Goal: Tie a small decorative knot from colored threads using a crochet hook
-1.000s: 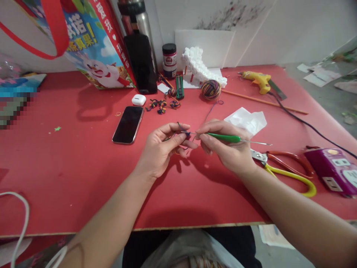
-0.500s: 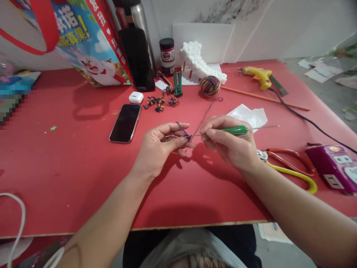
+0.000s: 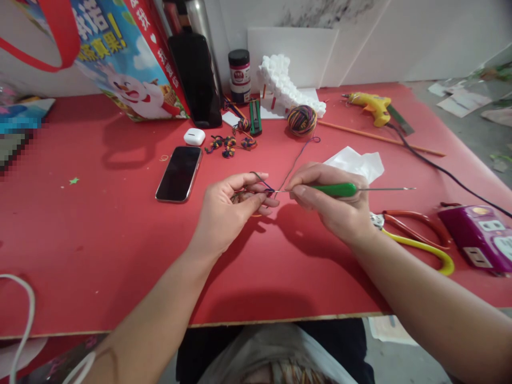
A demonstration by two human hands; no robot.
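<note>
My left hand (image 3: 236,205) pinches a small dark piece of crochet work (image 3: 269,193), with yarn looped up over the index finger. In my right hand (image 3: 332,200) is a crochet hook (image 3: 338,190) with a green handle, held like a pen. One thin end of the hook points left and meets the yarn at my left fingertips; the other metal end sticks out to the right. A strand of yarn (image 3: 294,164) runs from the work back toward a multicoloured yarn ball (image 3: 302,120). My fingers partly hide the stitches.
Several small knotted yarn pieces (image 3: 229,144) lie behind my hands, near a green cutter (image 3: 255,117). A phone (image 3: 178,174) and white earbud case (image 3: 194,137) are at left. Pliers (image 3: 416,234), a purple power socket (image 3: 478,237) and a yellow glue gun (image 3: 372,106) sit at right.
The crochet hook has turned slightly in my right hand, and its free right end reaches farther right. My left hand keeps its pinch on the work.
</note>
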